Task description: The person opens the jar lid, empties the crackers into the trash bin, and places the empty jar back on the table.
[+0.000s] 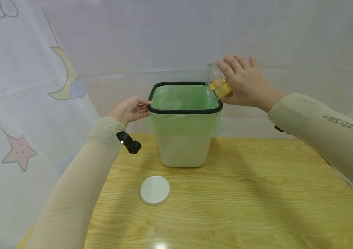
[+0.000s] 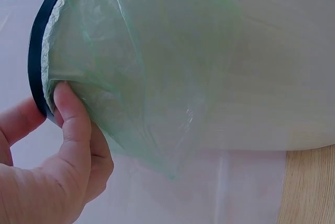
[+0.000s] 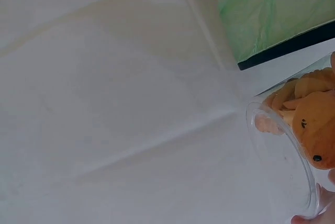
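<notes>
A pale trash can [image 1: 184,148] with a black rim [image 1: 186,111] and a green bag [image 1: 176,97] inside stands on the table. My left hand [image 1: 133,109] pinches the rim at its left side; the left wrist view shows the thumb and fingers on the rim and bag edge. In my right hand [image 1: 245,83] is a clear jar [image 1: 212,74], tipped on its side above the can's right rim. Orange-yellow pieces [image 1: 221,88] lie inside it. An orange animal face [image 3: 314,130] with a black nose shows at the jar [image 3: 282,171] in the right wrist view.
A round white lid [image 1: 154,190] lies on the wooden table [image 1: 226,207], in front of the can and a little left. Behind hangs a pale cloth [image 1: 133,41] with moon and star prints.
</notes>
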The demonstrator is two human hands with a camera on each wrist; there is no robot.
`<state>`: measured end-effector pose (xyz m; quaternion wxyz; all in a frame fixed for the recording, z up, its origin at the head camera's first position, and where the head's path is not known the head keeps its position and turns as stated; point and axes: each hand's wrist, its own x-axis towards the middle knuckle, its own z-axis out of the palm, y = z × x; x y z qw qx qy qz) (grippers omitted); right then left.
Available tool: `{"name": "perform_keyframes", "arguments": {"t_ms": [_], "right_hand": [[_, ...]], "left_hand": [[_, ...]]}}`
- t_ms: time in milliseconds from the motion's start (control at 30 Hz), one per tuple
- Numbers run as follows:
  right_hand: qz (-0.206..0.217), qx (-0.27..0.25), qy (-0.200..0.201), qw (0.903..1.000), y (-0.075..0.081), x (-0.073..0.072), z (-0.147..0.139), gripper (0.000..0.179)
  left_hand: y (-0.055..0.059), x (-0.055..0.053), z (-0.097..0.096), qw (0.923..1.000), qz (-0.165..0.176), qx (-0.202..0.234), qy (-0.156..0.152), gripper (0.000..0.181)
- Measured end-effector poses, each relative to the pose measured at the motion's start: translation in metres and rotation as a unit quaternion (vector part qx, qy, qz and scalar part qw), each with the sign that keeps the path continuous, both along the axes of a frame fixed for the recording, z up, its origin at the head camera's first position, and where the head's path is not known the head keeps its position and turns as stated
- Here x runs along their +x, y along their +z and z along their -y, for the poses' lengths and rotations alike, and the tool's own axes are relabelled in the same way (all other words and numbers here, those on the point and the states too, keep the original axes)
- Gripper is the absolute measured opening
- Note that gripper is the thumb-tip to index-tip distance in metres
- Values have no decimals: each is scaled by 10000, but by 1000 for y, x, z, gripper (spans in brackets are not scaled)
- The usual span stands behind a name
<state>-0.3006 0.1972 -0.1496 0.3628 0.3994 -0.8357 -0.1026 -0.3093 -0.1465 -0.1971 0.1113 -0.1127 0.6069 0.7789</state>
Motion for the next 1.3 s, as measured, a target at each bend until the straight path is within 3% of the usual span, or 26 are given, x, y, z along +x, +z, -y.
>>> {"name": "perform_keyframes", "arguments": {"t_ms": [800,1100,1300], "right_hand": [[-403,350,68,9986,4,-5,0,104],[-610,587,-15,9964,8,-7,-2,105],[-495,793,-310,9951,9,-6,-3,106]], "left_hand": [[-1,-2,5,10000,-8,-39,-50,8],[0,-2,4,10000,-23,-15,-82,10],[-1,-3,2,10000,-10,-12,-84,9]]}}
